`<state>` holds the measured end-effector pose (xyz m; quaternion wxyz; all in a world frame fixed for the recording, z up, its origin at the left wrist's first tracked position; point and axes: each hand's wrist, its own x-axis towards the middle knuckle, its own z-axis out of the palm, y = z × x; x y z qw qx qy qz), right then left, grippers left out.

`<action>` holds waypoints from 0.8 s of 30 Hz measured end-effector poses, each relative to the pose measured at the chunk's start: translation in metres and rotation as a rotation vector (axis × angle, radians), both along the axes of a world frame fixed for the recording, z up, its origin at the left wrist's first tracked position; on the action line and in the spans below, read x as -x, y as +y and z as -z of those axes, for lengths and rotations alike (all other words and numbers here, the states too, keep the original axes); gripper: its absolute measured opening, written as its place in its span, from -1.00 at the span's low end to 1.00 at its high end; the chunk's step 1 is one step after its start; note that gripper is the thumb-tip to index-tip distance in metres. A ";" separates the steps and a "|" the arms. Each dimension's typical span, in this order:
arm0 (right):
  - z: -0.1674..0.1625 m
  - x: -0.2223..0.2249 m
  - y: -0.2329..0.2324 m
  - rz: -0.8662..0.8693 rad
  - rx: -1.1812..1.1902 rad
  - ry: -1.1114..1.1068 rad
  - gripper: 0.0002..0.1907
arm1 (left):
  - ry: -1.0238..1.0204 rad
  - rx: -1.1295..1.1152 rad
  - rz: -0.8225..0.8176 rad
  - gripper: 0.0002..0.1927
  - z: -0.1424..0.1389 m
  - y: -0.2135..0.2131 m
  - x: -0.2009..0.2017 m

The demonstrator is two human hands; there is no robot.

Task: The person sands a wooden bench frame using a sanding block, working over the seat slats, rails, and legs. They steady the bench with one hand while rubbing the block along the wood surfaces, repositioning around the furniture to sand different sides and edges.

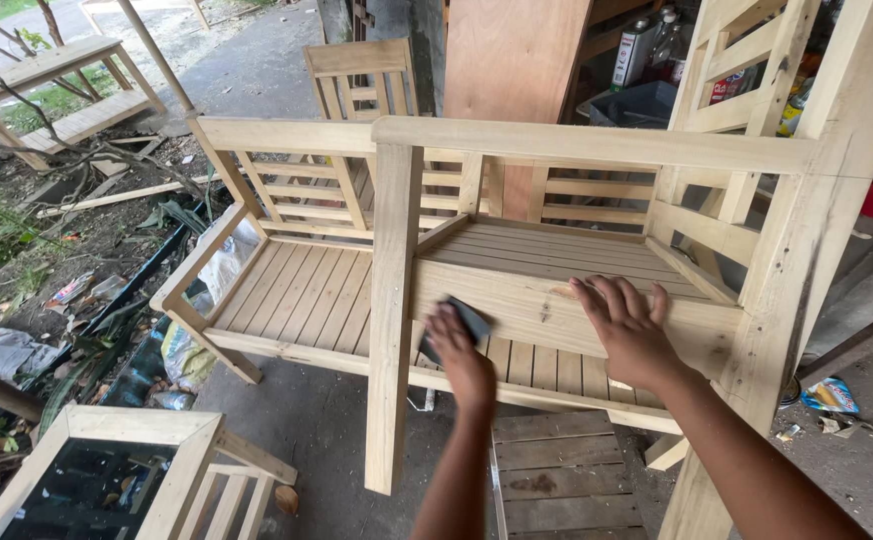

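An unfinished pale wooden armchair frame (pixel 597 145) lies tipped in front of me, its slatted seat facing up and away. My left hand (pixel 460 352) presses a dark grey piece of sandpaper (pixel 469 320) against the broad front rail (pixel 527 305), close to the upright leg (pixel 392 300). My right hand (pixel 629 328) lies flat on the same rail further right, fingers spread, holding nothing.
A second slatted wooden bench (pixel 287 290) stands to the left. Another chair (pixel 357 80) is behind it. A small glass-topped wooden table (pixel 107 470) sits at lower left, a slatted panel (pixel 562 470) lies below. Debris and scrap wood (pixel 107 195) cover the ground left.
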<state>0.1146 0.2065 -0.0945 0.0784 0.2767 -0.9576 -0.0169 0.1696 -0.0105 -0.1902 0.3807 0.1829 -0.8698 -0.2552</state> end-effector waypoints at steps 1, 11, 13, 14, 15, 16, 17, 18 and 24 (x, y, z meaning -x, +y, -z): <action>-0.001 -0.001 0.001 -0.007 0.006 0.007 0.19 | 0.073 0.034 -0.083 -0.04 -0.005 -0.014 0.005; -0.018 0.010 0.006 -0.042 -0.030 -0.197 0.28 | 0.039 -0.262 0.105 0.00 -0.001 0.107 0.005; -0.019 0.019 0.011 -0.073 -0.047 -0.242 0.28 | 0.148 -0.140 0.328 -0.15 0.014 0.157 -0.014; -0.018 0.023 0.017 -0.107 -0.066 -0.204 0.25 | -0.143 -0.299 0.455 -0.17 0.022 0.180 -0.027; -0.017 0.027 0.024 -0.139 -0.084 -0.163 0.21 | -0.007 -0.198 0.488 -0.16 0.029 0.188 -0.036; -0.017 0.032 0.033 -0.170 -0.101 -0.120 0.17 | 0.131 -0.093 0.519 -0.14 0.034 0.194 -0.046; -0.016 0.036 0.046 -0.154 -0.114 -0.131 0.09 | 0.267 0.012 0.548 -0.11 0.036 0.193 -0.052; -0.016 0.040 0.060 -0.136 -0.128 -0.140 0.02 | 0.237 -0.339 0.415 -0.20 0.035 0.185 -0.055; -0.008 0.058 0.100 -0.037 -0.132 -0.088 -0.35 | 0.535 -1.462 0.063 -0.28 -0.030 0.053 0.003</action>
